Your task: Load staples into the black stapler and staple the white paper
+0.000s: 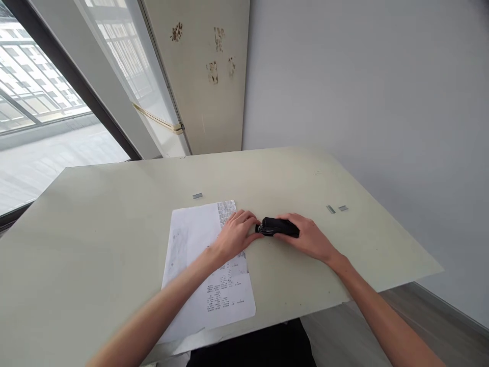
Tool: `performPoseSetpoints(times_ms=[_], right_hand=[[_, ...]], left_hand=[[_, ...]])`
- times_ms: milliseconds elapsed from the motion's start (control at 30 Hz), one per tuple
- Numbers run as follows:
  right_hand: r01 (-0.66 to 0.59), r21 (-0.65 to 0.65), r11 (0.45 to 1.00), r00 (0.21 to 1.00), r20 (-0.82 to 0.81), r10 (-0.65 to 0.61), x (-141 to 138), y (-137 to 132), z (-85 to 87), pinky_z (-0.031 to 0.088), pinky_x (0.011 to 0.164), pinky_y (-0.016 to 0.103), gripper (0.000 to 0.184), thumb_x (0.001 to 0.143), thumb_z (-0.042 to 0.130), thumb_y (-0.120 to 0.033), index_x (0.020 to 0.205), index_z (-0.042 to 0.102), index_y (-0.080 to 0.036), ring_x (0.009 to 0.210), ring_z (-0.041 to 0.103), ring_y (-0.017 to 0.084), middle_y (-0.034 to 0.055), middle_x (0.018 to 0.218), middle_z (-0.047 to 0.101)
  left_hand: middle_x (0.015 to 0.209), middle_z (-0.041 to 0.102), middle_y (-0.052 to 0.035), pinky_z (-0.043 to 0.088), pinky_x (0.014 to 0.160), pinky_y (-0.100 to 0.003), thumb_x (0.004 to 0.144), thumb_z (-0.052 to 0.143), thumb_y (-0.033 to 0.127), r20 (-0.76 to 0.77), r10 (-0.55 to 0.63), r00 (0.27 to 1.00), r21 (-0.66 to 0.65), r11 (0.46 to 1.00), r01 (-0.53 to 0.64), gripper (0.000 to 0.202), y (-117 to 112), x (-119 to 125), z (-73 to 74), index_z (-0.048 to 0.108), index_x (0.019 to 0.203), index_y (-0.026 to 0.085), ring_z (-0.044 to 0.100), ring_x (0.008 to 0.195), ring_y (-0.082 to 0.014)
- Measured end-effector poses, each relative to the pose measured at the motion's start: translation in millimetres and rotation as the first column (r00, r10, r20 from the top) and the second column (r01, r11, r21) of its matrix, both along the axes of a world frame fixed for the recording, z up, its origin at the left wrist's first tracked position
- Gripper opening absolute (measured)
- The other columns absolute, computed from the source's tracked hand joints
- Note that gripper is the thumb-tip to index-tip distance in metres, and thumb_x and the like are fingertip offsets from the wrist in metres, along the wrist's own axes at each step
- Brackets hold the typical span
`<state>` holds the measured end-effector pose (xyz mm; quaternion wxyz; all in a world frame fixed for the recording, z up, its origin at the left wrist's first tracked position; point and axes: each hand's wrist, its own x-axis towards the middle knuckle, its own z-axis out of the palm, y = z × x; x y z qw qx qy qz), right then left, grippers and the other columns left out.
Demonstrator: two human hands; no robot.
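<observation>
A black stapler (pixel 280 227) lies on its side or low over the table, its front end pointing left. Around its rear part my right hand (pixel 307 234) is closed, thumb on the near side and fingers on the far side. My left hand (pixel 239 232) pinches at the stapler's front tip with thumb and fingers; the exact contact is partly hidden. Below my left hand and forearm lie printed paper sheets (pixel 198 229), with text along their right side.
One strip of staples (pixel 197 195) lies beyond the paper. Two more, a staple strip (pixel 330 209) and another strip (pixel 343 208), lie at right on the pale table (pixel 95 244). A grey wall (pixel 367 92) borders the right; a refrigerator (pixel 206 102) stands behind.
</observation>
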<state>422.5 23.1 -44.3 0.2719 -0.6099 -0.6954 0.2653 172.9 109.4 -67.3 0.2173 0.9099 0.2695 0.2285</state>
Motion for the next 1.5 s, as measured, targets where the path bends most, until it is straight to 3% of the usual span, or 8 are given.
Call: performPoseSetpoints(times_ms=[233, 467, 600, 733, 833, 933, 1333, 1500], right_hand=[[0.018, 0.132, 0.991, 0.998, -0.066, -0.009, -10.6, 5.9, -13.1, 0.059, 0.086, 0.041, 0.026, 0.097, 0.069, -0.048, 0.116, 0.071, -0.031, 0.098, 0.071, 0.026, 0.0037, 0.107, 0.077], [0.067, 0.202, 0.977, 0.988, -0.148, -0.037, -14.6, 3.1, -20.5, 0.059, 0.087, 0.042, 0.026, 0.095, 0.072, -0.047, 0.117, 0.072, -0.032, 0.098, 0.071, 0.027, 0.0037, 0.107, 0.077], [0.07, 0.148, 0.987, 0.986, -0.158, -0.046, -11.3, 3.9, -15.2, 0.059, 0.09, 0.042, 0.031, 0.094, 0.073, -0.051, 0.118, 0.073, -0.032, 0.101, 0.072, 0.027, 0.0039, 0.111, 0.077], [0.036, -0.035, 0.999, 0.98, -0.196, -0.043, 7.2, -2.2, -11.5, 0.059, 0.091, 0.041, 0.039, 0.097, 0.065, -0.06, 0.124, 0.073, -0.032, 0.107, 0.072, 0.028, 0.0044, 0.121, 0.077], [0.168, -0.1, 0.981, 0.942, -0.276, -0.19, 19.8, -12.3, -17.4, 0.056, 0.102, 0.043, 0.048, 0.106, 0.044, -0.062, 0.126, 0.073, -0.03, 0.119, 0.07, 0.028, 0.006, 0.128, 0.076], [0.276, -0.082, 0.958, 0.898, -0.333, -0.287, 21.1, -19.9, -25.4, 0.051, 0.11, 0.043, 0.05, 0.108, 0.04, -0.061, 0.127, 0.073, -0.028, 0.126, 0.067, 0.028, 0.0071, 0.131, 0.075], [0.324, 0.034, 0.946, 0.912, -0.277, -0.302, 14.1, -20.5, -30.1, 0.056, 0.09, 0.036, 0.046, 0.108, 0.043, -0.058, 0.121, 0.073, -0.025, 0.105, 0.07, 0.025, 0.0079, 0.117, 0.078], [0.22, 0.006, 0.975, 0.962, -0.166, -0.216, 11.5, -18.1, -22.4, 0.058, 0.078, 0.037, 0.05, 0.107, 0.041, -0.061, 0.127, 0.07, -0.026, 0.093, 0.071, 0.026, 0.0068, 0.108, 0.078]], left_hand=[[0.11, 0.071, -0.006, 0.052, 0.092, -0.043, 0.101, 0.069, 0.041, 0.0, 0.04, 0.999, -0.002, 0.999, -0.04, 0.02, -0.5, -0.5, -2.0, 0.071, 0.104, 0.022, 0.063, 0.102, -0.025], [0.11, 0.071, -0.0049, 0.052, 0.092, -0.042, 0.098, 0.075, 0.041, -0.022, 0.044, 0.999, -0.03, 0.999, -0.044, 0.021, 1.0, 1.4, -0.3, 0.071, 0.103, 0.022, 0.063, 0.102, -0.0249], [0.112, 0.071, -0.0045, 0.051, 0.093, -0.043, 0.096, 0.076, 0.041, -0.011, 0.054, 0.998, -0.036, 0.998, -0.055, 0.021, 1.9, 1.6, -2.1, 0.071, 0.102, 0.022, 0.063, 0.102, -0.025], [0.112, 0.071, -0.0047, 0.051, 0.093, -0.043, 0.098, 0.073, 0.043, 0.03, 0.057, 0.998, -0.031, 0.998, -0.056, 0.021, 0.9, 1.1, -5.2, 0.071, 0.104, 0.023, 0.064, 0.102, -0.0249], [0.112, 0.071, -0.0047, 0.051, 0.092, -0.043, 0.099, 0.072, 0.044, 0.057, 0.057, 0.997, -0.035, 0.998, -0.055, 0.021, 0.9, 0.8, -7.2, 0.071, 0.105, 0.024, 0.064, 0.101, -0.0253], [0.112, 0.071, -0.0047, 0.051, 0.093, -0.044, 0.099, 0.072, 0.043, 0.079, 0.05, 0.996, -0.039, 0.998, -0.047, 0.021, 1.0, 0.4, -7.4, 0.071, 0.106, 0.023, 0.064, 0.101, -0.0252], [0.111, 0.07, -0.0038, 0.051, 0.097, -0.044, 0.096, 0.076, 0.04, 0.088, 0.062, 0.994, -0.086, 0.995, -0.054, 0.021, 2.4, 1.4, -7.4, 0.071, 0.108, 0.024, 0.063, 0.103, -0.0249], [0.111, 0.07, -0.0045, 0.052, 0.096, -0.044, 0.096, 0.074, 0.04, 0.082, 0.063, 0.995, -0.095, 0.994, -0.055, 0.02, 1.5, 1.6, -4.0, 0.071, 0.107, 0.024, 0.064, 0.102, -0.0252]])
